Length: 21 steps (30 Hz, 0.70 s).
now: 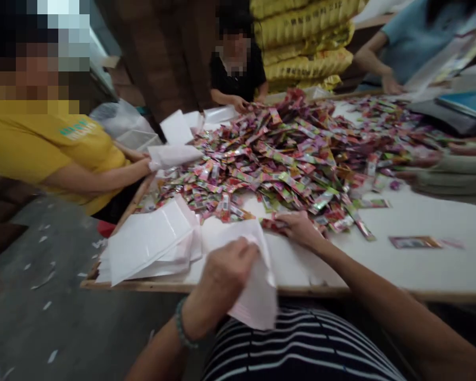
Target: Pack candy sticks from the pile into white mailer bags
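Note:
My left hand, with a beaded bracelet at the wrist, pinches the upper part of a white bag over the table's front edge. My right hand is at the near edge of a large heap of small colourful packets, its fingers closed on a reddish packet. A stack of flat white bags lies on the table to the left of my left hand. One long packet lies apart from the heap on the right.
The wooden-edged white table spans the view. A person in yellow at the left holds a white bag. Others are at the far side and right. A dark device stands at the right. Yellow sacks are stacked behind.

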Available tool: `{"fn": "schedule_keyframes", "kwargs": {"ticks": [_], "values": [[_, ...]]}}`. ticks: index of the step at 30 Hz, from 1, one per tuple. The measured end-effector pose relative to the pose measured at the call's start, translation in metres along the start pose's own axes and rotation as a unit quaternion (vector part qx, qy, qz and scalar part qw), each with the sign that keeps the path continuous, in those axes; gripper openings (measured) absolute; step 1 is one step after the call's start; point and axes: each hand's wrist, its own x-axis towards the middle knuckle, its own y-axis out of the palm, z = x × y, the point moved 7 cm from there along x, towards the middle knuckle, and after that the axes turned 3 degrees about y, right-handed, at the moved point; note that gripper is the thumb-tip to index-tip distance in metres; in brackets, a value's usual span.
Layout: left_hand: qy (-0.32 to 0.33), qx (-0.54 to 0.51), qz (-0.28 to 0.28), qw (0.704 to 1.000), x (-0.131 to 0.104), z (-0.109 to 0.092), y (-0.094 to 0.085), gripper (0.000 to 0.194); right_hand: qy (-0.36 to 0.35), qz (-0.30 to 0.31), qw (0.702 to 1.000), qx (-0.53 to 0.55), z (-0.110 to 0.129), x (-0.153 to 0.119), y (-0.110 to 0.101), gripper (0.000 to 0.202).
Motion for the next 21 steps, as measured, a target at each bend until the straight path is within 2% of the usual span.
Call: {"fn": "schedule_keyframes", "kwargs": {"ticks": [2,4,6,8,10,13,15,16,18,20,21], "values": [[-0.070,0.001,-0.050,0.996,-0.008,0.026,-0.015,0.022,0.069,-0.014,0.997,0.032,-0.014,-0.005,-0.013,0.029],[-0.124,0.052,-0.119,0.984,-0.015,0.049,-0.041,0.019,0.116,-0.032,0.991,0.056,-0.021,-0.013,-0.027,0.031],[-0.142,0.110,-0.151,0.972,-0.018,0.058,-0.061,0.021,0.115,-0.003,0.992,0.056,-0.020,-0.019,-0.033,0.034],[-0.127,0.128,-0.130,0.975,-0.017,0.053,-0.063,0.028,0.089,0.062,0.993,0.048,-0.016,-0.026,-0.031,0.038],[-0.061,0.089,-0.067,0.992,-0.015,0.036,-0.041,0.029,0.089,0.096,0.990,0.051,-0.020,-0.035,-0.030,0.035],[0.016,0.003,0.091,0.996,-0.018,0.010,0.021,0.029,0.165,0.038,0.983,0.065,-0.043,-0.048,-0.042,0.028],[-0.004,-0.047,0.211,0.976,-0.026,0.003,0.059,0.031,0.174,-0.002,0.983,0.058,-0.051,-0.056,-0.048,0.027],[-0.015,-0.083,0.257,0.963,-0.031,-0.001,0.071,0.031,0.151,-0.010,0.987,0.046,-0.049,-0.058,-0.047,0.027],[-0.022,-0.184,0.298,0.937,-0.036,-0.009,0.077,0.036,0.061,-0.019,0.998,0.004,-0.037,-0.064,-0.039,0.030],[-0.059,-0.281,0.261,0.922,-0.033,-0.004,0.066,0.040,-0.027,-0.043,0.998,-0.048,-0.023,-0.072,-0.024,0.037],[-0.106,-0.302,0.218,0.922,-0.032,0.009,0.058,0.040,-0.053,-0.060,0.994,-0.072,-0.019,-0.078,-0.016,0.042]]}}
